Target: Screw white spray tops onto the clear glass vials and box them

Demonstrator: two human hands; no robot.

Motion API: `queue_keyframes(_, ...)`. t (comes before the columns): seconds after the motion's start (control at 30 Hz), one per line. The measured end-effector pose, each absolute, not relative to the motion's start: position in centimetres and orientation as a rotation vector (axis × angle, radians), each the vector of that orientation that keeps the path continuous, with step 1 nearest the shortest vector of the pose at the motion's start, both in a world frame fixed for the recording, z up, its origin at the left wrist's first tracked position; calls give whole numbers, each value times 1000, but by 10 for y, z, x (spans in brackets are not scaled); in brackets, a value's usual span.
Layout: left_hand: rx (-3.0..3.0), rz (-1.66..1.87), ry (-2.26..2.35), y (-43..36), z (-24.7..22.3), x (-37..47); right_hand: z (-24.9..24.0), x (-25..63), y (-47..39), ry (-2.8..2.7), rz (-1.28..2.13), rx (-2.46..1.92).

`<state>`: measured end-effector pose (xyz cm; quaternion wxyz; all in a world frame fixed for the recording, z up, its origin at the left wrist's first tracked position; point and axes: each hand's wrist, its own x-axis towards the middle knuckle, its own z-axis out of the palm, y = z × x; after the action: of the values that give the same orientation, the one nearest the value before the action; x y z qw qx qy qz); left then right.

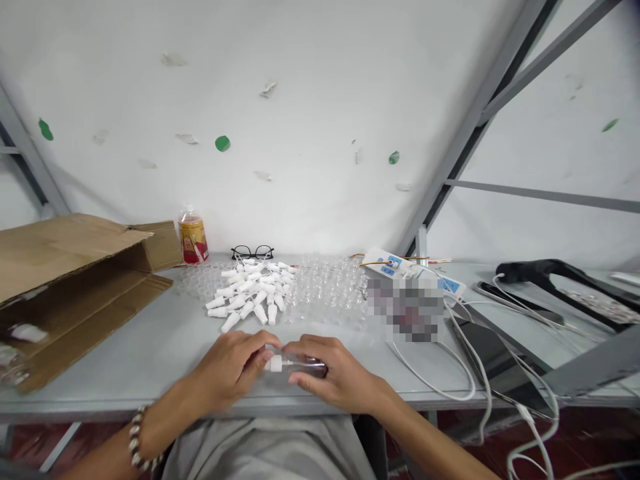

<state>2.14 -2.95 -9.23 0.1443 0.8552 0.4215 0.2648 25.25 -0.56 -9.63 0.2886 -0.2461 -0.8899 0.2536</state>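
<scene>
My left hand (230, 370) and my right hand (334, 375) meet near the front edge of the grey table (150, 347). Between them lies a small clear bottle (300, 364) with a white spray cap (275, 363). The left fingers pinch the white cap while the right fingers grip the bottle body. Behind the hands lies a pile of white spray caps (250, 293), and to its right a mass of small clear bottles (325, 290).
An open cardboard box (75, 287) lies at the left. A drink bottle (193, 237) and black glasses (253, 252) sit by the wall. A power strip (400, 265), white cables (465, 360) and a black stand (555, 280) fill the right side.
</scene>
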Motion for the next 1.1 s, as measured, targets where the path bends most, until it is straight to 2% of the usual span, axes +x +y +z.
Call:
queue_keyframes(0.17, 2345, 738, 1165, -28, -95, 20, -97, 254, -5, -2366, 657, -655)
queue_keyframes(0.7, 2536, 910, 1309, -33, -88, 18, -105, 249, -1, -2174, 751, -842)
queue_keyframes(1.0, 2583, 752, 1108, -33, -88, 20, -105, 248, -2, -2288, 694, -814)
queue_keyframes(1.1, 2640, 693, 1081, -33, -89, 20, -102, 248, -4, -2379, 558, -766)
